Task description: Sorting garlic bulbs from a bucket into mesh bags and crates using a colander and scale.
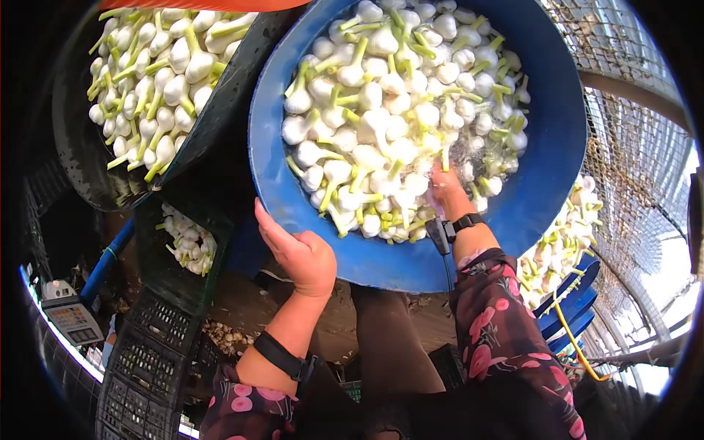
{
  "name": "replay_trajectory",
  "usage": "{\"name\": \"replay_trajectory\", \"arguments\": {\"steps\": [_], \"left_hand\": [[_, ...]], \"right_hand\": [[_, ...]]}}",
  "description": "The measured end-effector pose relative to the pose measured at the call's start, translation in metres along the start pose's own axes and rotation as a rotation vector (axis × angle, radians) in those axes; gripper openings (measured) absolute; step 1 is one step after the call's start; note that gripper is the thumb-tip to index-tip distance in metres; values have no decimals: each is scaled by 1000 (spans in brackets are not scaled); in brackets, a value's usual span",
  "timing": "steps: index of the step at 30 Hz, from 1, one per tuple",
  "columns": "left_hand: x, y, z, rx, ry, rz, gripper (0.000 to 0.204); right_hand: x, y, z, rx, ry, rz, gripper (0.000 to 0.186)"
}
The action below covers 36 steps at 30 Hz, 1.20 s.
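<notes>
A large round blue tub (551,158) stands in front of me, filled with water and many white garlic bulbs (375,125) with short green stems. My right hand (445,183) is dipped into the water among the bulbs at the right of the pile. Its fingers are hidden by bulbs and splashing water. My left hand (302,257) rests against the near left rim of the tub, with its fingers stretched out along the outer side. It holds nothing. A black strap with a small grey device and cable is on my right wrist.
At the upper left, a dark tub (213,99) holds more garlic. Below it, a dark green crate (172,290) contains some bulbs. Black crates (143,367) and a scale (73,319) are at lower left. More garlic (561,246) lies right of the tub, beside wire mesh (605,44).
</notes>
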State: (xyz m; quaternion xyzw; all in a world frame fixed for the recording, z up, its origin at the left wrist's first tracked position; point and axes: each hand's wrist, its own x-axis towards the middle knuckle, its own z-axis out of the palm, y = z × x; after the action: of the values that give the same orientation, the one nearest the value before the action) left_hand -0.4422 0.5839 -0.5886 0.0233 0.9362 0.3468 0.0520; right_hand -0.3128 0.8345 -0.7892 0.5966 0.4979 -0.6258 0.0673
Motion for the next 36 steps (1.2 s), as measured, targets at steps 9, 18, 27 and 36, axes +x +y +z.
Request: {"name": "replay_trajectory", "arguments": {"steps": [9,18,27,36], "left_hand": [[0,1,-5,-13,-25,31,75],[4,-8,-24,-219,-201,42,74],[-55,-112,-103,-429,-634,-245,62],[-97,-189,-203,-454,-733,-431,58]], "right_hand": [[-75,-35,-5,459,-241,24,31],[-135,-61,-3,571,-153,-58,22],[-177,-64,-11,512,-84,-114,15],[-290,-103,12,245,-136,-262,25]]}}
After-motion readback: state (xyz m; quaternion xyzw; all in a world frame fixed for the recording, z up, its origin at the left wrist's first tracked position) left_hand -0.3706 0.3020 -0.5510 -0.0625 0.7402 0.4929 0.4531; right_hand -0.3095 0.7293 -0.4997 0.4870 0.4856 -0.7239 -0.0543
